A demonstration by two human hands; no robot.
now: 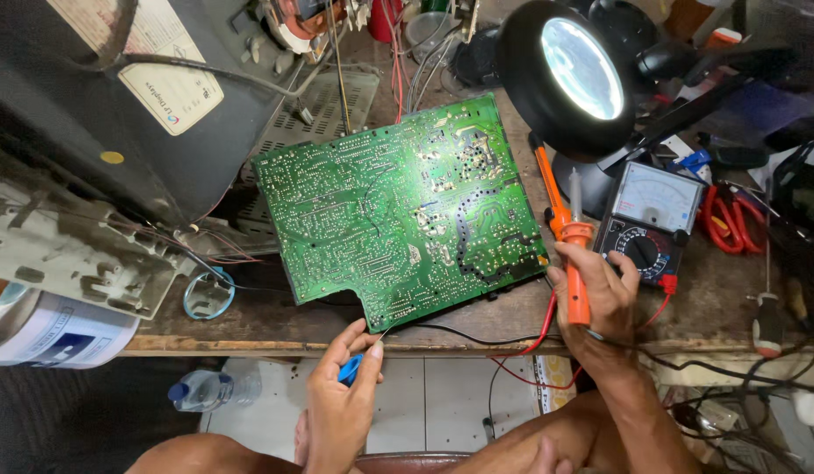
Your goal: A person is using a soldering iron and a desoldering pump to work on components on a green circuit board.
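**Hot iron, propped board, crowded bench**

The old television set [100, 96] looms at the bench's left, wires trailing from it toward the green circuit board [398, 206], which lies solder side up and tilted, its lower corner jutting past the wooden bench edge [249, 344]. A nudge there could likely tip or slide the board — and tug those wires. The round magnifier lamp [582, 68] hangs above the board's right end; the analogue multimeter [648, 219] sits just right of the board, its red lead looping under the right hand [600, 298]. That hand is closed around an orange soldering iron [575, 263], tip up, near the lamp and meter — a slip could scorch either, or the lead. The left hand [341, 395] pinches a small blue holder [351, 369] feeding a thin strand toward the board's corner; fingers that near a hot joint risk a burn.
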